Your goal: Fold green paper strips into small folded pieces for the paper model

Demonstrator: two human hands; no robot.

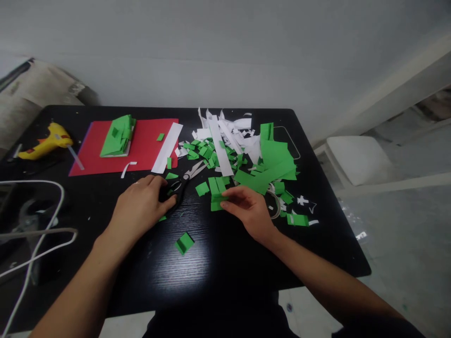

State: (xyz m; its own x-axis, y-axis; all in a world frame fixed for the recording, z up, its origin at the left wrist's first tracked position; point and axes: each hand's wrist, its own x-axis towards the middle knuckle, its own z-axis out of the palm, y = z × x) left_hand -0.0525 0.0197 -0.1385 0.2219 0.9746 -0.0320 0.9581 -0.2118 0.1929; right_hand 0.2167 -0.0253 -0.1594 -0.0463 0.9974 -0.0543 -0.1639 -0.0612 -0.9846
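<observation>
My left hand [139, 202] is at the scissors [186, 177], its thumb and fingers closed about the black handles. The scissors lie on the table, their metal blades pointing away to the right. My right hand [250, 211] pinches the edge of a creased green paper strip [216, 193] between thumb and fingers, just right of the scissors. Beside that strip is a small green paper square [202, 189]. A folded green paper piece [184, 243] lies alone nearer to me. Beyond my hands are heaped small green paper cuttings [206, 151] and white paper scraps [243, 124].
A yellow glue gun [47, 141] lies at the left. Folded green paper [118, 136] rests on a red sheet [148, 150]. Larger green sheets [278, 157] and a tape roll [276, 206] are at the right. A white cable [58, 206] crosses the left side of the black table [239, 267].
</observation>
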